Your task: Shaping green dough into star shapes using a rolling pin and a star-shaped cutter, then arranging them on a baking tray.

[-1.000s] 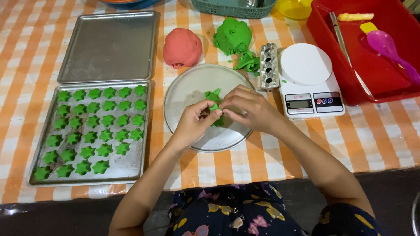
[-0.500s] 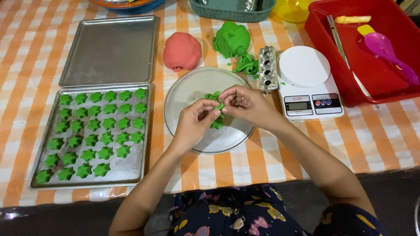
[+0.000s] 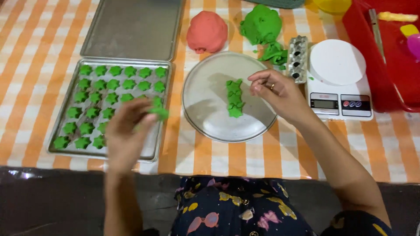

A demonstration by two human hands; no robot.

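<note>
We log the left hand (image 3: 127, 131) over the filled tray (image 3: 164, 131) — fingers pinched on a green star piece (image 3: 159, 112). Right hand (image 3: 280, 94), fingers loosely curled and empty, touches the glass plate (image 3: 205, 109) beside a star row (image 3: 234, 98).

You're looking down on a table under an orange-and-white checked cloth (image 3: 35, 39), evenly lit. Below its near edge, the floor (image 3: 57, 205) lies dark.

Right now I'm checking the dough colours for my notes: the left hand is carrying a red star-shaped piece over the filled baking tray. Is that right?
Not quite. The head view shows the piece in the left hand is green, not red. It is over the filled baking tray.
</note>
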